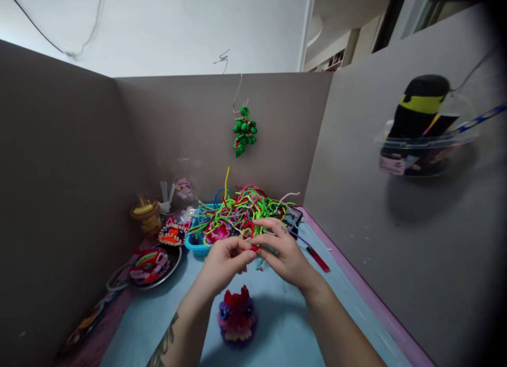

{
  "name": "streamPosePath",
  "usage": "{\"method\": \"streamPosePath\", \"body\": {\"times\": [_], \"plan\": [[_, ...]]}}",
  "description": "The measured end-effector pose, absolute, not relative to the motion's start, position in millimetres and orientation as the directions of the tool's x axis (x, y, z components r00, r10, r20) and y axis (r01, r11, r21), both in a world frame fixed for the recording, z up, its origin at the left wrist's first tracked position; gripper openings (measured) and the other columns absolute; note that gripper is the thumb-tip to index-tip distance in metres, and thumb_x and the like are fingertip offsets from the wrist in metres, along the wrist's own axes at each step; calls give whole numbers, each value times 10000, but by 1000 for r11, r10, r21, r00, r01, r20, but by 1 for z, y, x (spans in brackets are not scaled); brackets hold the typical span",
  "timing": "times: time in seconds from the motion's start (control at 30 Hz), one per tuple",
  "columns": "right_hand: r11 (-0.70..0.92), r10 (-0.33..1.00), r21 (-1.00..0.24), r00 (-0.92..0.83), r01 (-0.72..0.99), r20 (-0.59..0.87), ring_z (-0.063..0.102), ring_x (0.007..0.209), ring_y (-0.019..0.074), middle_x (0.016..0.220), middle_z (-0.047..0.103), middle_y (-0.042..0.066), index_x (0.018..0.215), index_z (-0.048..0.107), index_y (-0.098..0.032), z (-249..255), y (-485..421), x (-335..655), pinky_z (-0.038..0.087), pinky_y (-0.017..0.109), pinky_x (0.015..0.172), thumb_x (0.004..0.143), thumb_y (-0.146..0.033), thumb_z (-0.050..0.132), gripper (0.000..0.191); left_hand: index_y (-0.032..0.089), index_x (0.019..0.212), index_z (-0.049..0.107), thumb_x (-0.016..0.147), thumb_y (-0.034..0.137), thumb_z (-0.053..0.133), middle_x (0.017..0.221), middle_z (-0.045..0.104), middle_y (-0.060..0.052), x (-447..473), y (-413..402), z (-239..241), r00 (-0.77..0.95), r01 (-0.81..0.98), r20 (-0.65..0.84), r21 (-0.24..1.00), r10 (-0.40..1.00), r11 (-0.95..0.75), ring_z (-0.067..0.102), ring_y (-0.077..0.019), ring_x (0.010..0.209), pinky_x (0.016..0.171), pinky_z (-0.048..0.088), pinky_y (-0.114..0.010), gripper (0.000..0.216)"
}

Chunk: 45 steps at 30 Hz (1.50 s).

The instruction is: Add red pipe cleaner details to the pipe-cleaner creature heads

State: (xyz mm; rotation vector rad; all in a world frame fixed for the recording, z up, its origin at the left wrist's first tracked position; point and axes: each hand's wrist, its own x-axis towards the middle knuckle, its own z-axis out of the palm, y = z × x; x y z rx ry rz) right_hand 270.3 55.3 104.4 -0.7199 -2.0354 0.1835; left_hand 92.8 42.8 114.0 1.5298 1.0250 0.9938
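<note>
partition [59, 171]: grey boards stand to the left of, beyond and to the right of both hands.
surface [285, 330]: light blue, under both hands.
pile [241, 208]: tangled pipe cleaners in many colours, just beyond the fingertips, heaped over a blue tray [194, 245].
tub [423, 145]: clear, on the right board, well apart, up and right of the right hand.
plate [174, 264]: near, left of the left hand, carrying a striped fuzzy craft.
left hand [224, 259]: fingers drawn together, pinching the red piece.
right hand [285, 253]: fingertips pinching the same piece from the other side.
figure [236, 317]: red and purple, fuzzy, on the surface between the wrists.
ornament [244, 130]: green, hanging high above the hands.
red piece [254, 247]: tiny, held between both hands' fingertips.
</note>
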Motion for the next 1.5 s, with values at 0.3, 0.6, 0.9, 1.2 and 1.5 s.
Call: {"method": "streamPosePath", "body": {"times": [0.3, 0.6, 0.9, 1.2, 1.5], "plan": [[789, 613, -549, -410, 276, 675, 506, 1059, 212, 1022, 583, 63, 902, 580, -210, 107, 52, 267, 399, 397, 939, 828, -111, 544, 129, 153, 674, 610, 738, 253, 648, 594, 587, 14, 95, 34, 117, 211, 370, 345, 838, 915, -402, 498, -102, 538, 509, 367, -201, 125], [549, 778, -831, -415, 87, 471, 451, 704, 132, 746, 469, -7, 746, 463, -192, 98, 55, 254, 383, 246, 643, 872, -224, 468, 130, 172, 702, 627, 769, 186, 643, 648, 626, 11, 89, 37, 112, 279, 459, 560, 636, 780, -620, 539, -106, 601, 586, 401, -207, 70], [544, 833, -797, -283, 262, 476, 443, 614, 112, 685, 493, -30, 794, 477, -193, 100, 50, 249, 342, 225, 568, 876, -197, 453, 85, 164, 851, 613, 749, 245, 634, 699, 631, 1, 88, 44, 113, 252, 145, 231, 951, 940, -273, 569, -124, 610, 551, 455, -220, 133], [539, 825, -838, -253, 83, 505, 561, 682, 129, 734, 586, -5, 842, 557, -184, 99, 50, 250, 459, 241, 624, 859, -206, 517, 49, 125, 735, 666, 692, 345, 692, 543, 556, 18, 89, 46, 116, 164, 3, 150, 988, 975, -152, 483, -90, 498, 488, 382, -207, 226], [872, 477, -410, -272, 269, 836, 564, 945, 175, 1000, 572, 46, 1110, 573, -267, 93, 54, 260, 493, 326, 825, 822, -91, 577, 337, 135, 632, 541, 638, 324, 754, 487, 407, 69, 94, 47, 108, 388, -380, -56, 899, 920, 216, 326, -27, 410, 383, 237, -157, 284]]}}
